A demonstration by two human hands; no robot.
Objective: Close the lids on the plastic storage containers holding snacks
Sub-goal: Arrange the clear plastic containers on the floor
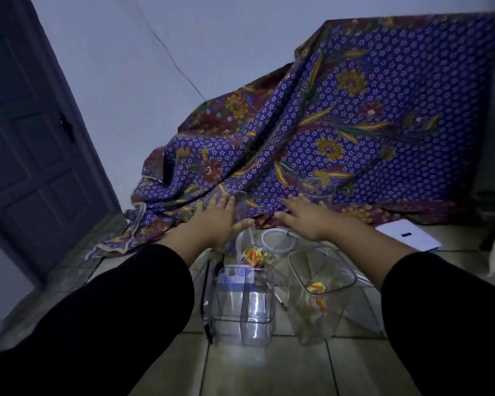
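Two clear square containers stand lidless on the floor tiles: the left container (242,304) holds a blue-white packet, the right container (319,292) holds orange-wrapped snacks. Behind them lie a bag of orange snacks (255,255) and a round white lid (277,240). Two more clear containers stand at the cloth's foot, a far left one (240,204) and a far right one (316,191). My left hand (217,221) reaches over the far left one, fingers spread. My right hand (306,218) stretches flat beside the far right one. Neither hand holds anything.
A purple batik cloth (340,124) drapes over bulky furniture along the back. A dark door (26,152) stands at the left. A white flat device (409,234) lies on the floor at the right. A thin metal tool (279,298) lies between the near containers.
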